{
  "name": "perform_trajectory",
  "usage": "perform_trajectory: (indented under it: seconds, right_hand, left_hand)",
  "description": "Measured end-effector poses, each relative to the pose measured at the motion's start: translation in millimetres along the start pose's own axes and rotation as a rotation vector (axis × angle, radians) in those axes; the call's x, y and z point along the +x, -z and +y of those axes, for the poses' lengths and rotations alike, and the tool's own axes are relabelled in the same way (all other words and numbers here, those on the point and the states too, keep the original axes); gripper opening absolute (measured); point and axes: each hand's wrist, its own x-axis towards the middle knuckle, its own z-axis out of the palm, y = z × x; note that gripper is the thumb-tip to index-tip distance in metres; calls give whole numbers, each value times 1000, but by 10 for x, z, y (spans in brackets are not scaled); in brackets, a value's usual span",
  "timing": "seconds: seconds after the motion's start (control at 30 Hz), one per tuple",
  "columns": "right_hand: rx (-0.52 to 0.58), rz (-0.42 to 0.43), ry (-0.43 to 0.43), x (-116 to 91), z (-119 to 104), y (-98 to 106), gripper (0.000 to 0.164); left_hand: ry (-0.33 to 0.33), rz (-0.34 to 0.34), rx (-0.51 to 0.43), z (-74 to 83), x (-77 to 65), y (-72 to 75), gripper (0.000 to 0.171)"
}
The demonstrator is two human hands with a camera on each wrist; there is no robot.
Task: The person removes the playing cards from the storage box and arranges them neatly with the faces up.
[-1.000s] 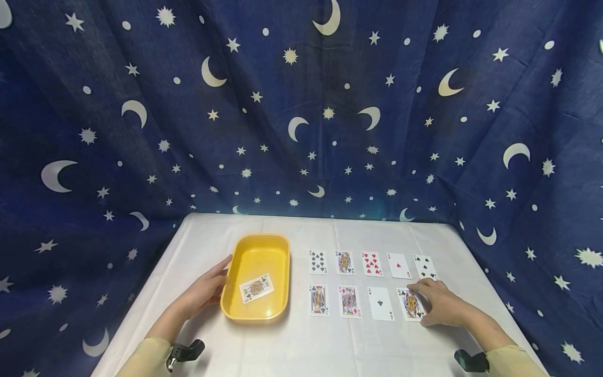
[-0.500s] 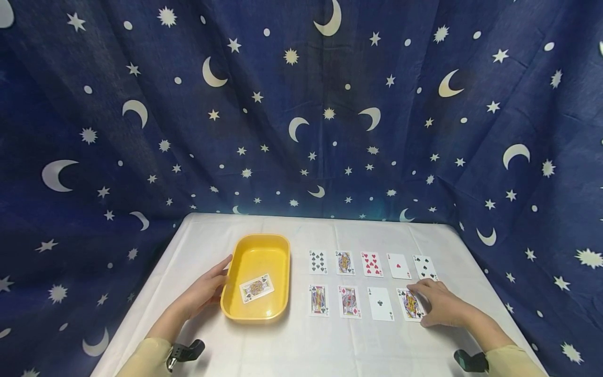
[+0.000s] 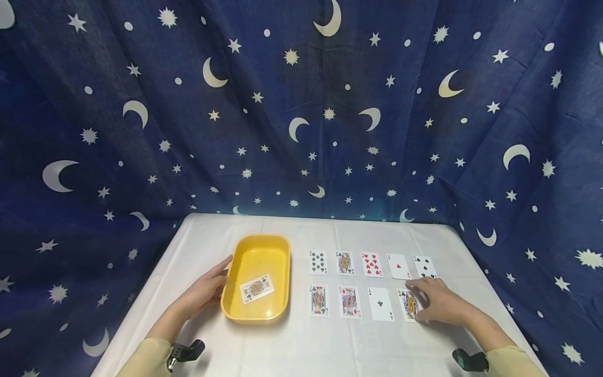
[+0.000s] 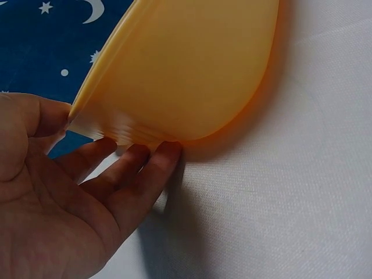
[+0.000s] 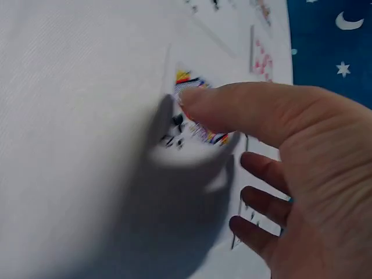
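My left hand (image 3: 200, 296) rests against the left side of a yellow plastic tray (image 3: 254, 317). Seen from the left wrist, its fingertips touch the outer wall of the tray (image 4: 186, 75), with the fingers loosely extended. One face card (image 3: 256, 288) lies inside the tray. My right hand (image 3: 443, 303) hovers low at the right end of the front card row, over a face card of clubs (image 3: 409, 305) lying flat. In the right wrist view the thumb (image 5: 221, 110) is over that card (image 5: 200, 135); the index finger is hidden there, and the other fingers are spread apart.
To the left in the front row lie an ace of clubs (image 3: 380, 303) and two face cards. The back row holds several cards, among them an ace of hearts (image 3: 399, 266). A white cloth (image 3: 301, 345) covers the table; a starry blue curtain (image 3: 282, 146) hangs behind.
My right hand's thumb and fingers have shifted slightly left over the face card. The left hand, the tray and the cards have stayed in place.
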Motion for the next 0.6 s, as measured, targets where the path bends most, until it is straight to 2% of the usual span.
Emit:
perform_trajectory:
  seconds: [0.17,0.3,0.47,0.6]
  right_hand:
    - [-19,95,49,106,-189,56,78]
    - [-23,146,94,228,-435,79,70]
    - [9,197,200,424,-847,63,63]
    - [54,184,265,608,-1249,37,61]
  left_hand:
    - [-8,-4,-11,1,3,9,64]
    - [-9,3,-13,2,7,10,64]
    - [-12,2,-13,-10,7,0,65]
    - [-6,15,-14,-3,2,-12,64]
